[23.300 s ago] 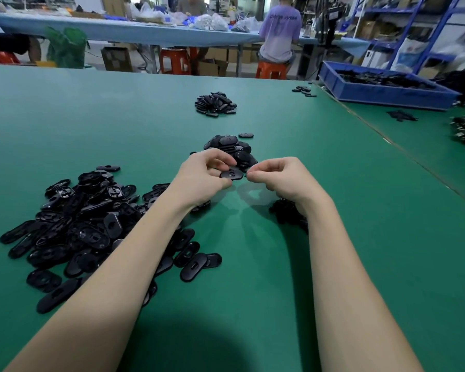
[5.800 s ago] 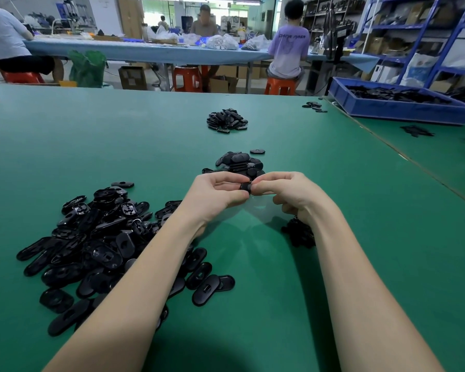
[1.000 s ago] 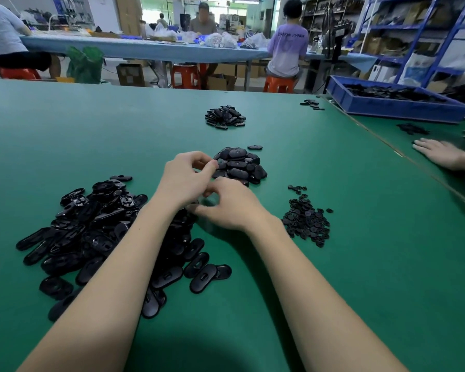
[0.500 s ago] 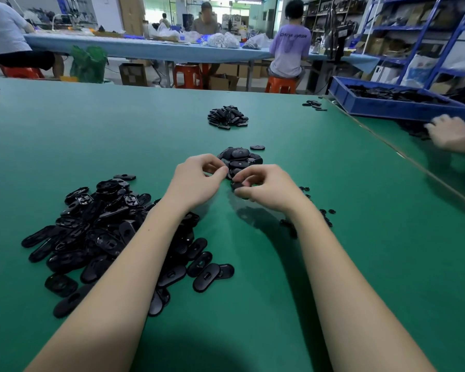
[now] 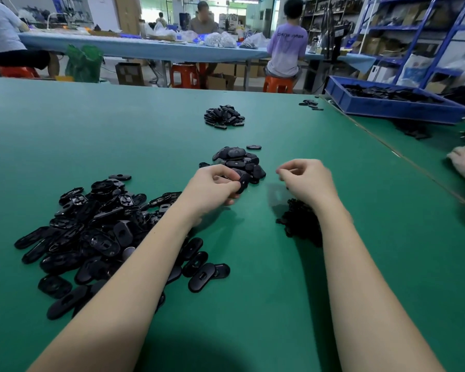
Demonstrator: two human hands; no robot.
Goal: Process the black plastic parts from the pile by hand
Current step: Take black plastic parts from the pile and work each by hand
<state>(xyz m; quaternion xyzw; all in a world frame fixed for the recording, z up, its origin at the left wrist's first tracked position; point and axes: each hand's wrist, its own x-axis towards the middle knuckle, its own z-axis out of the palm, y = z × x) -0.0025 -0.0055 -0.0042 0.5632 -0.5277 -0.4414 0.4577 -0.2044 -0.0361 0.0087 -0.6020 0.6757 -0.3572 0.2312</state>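
The hands have parted: the left hand (image 5: 212,190) pinches a black part (image 5: 244,182) by the small pile (image 5: 239,163); the right hand's (image 5: 308,181) grip, curled, holds what I cannot tell.

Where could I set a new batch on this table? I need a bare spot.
Bare mat: the far left, between the big pile and far pile; also right of the scrap heap. Crowded: around the hands, by the middle pile.
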